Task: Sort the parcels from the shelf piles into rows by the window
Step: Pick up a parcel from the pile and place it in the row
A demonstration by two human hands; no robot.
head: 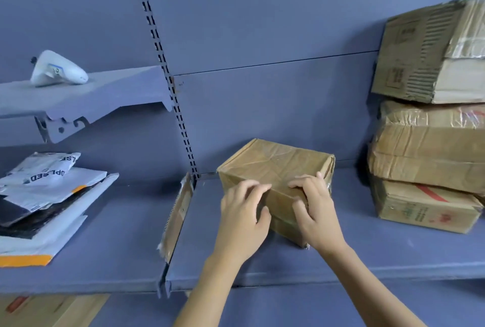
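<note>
A small brown cardboard parcel, wrapped in clear tape, sits on the blue shelf in the middle of the view. My left hand grips its near left corner, fingers curled over the top edge and thumb on the front face. My right hand holds the near right part the same way, fingers bent over the top. The parcel rests flat on the shelf.
A pile of three larger worn cartons stands at the right. Grey plastic mailer bags lie on the left shelf section. A cardboard divider stands between sections. A white handheld scanner rests on the upper left shelf.
</note>
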